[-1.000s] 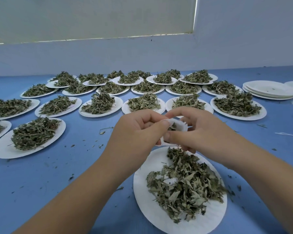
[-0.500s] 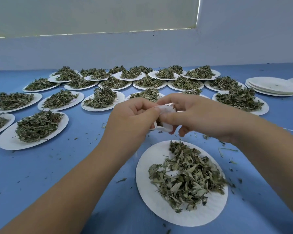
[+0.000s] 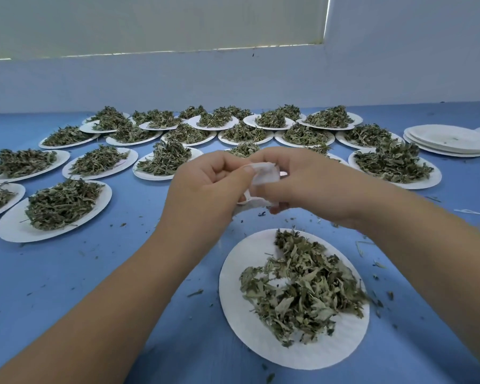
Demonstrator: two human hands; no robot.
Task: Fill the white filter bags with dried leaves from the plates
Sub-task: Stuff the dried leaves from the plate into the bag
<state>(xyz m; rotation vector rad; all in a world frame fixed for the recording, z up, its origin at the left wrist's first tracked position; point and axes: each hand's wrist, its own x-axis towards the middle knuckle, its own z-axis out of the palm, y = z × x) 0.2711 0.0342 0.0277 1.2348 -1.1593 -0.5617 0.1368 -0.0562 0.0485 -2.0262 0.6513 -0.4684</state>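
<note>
Left hand (image 3: 205, 187), right hand (image 3: 311, 184) now higher, on one filter bag (image 3: 265, 176)

Bare left forearm (image 3: 108, 300) and right forearm (image 3: 432, 245) reach in from the near corners and meet just beyond the far rim of the nearest plate (image 3: 233, 314). The left hand (image 3: 205, 189), fingers curled, pinches a white filter bag (image 3: 263, 174) between thumb and forefinger. The right hand (image 3: 311, 184), knuckles up, grips the same bag from the opposite side.
</note>
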